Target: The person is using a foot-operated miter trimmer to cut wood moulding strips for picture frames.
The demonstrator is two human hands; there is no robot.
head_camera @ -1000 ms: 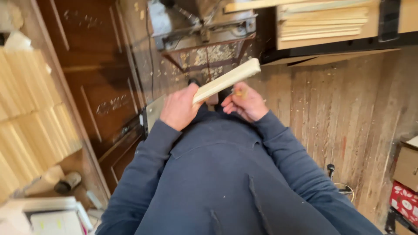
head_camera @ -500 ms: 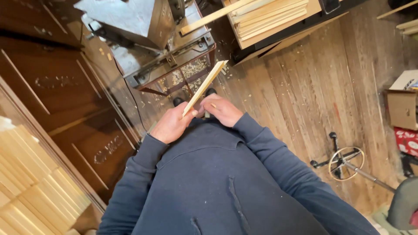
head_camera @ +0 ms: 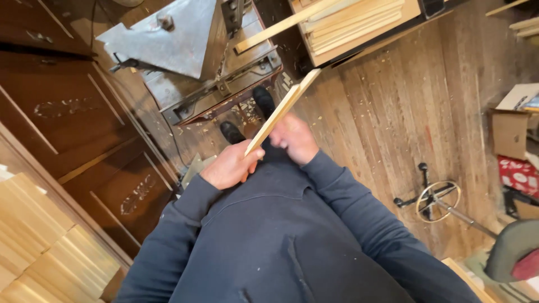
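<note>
Overlooking worn plank floor, sawdust-strewn

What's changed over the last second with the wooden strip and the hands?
The wooden strip has swung from lying across the body, pointing right, to pointing up and away toward the metal machine. The view has turned too: the pale board stack slid to the lower left and a stool base came into sight. Unchanged: left hand and right hand both grip the strip's near end.

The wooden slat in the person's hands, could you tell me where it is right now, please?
In the head view, the wooden slat sits centre frame, held by the left hand and right hand, angled up toward the metal machine.
</note>
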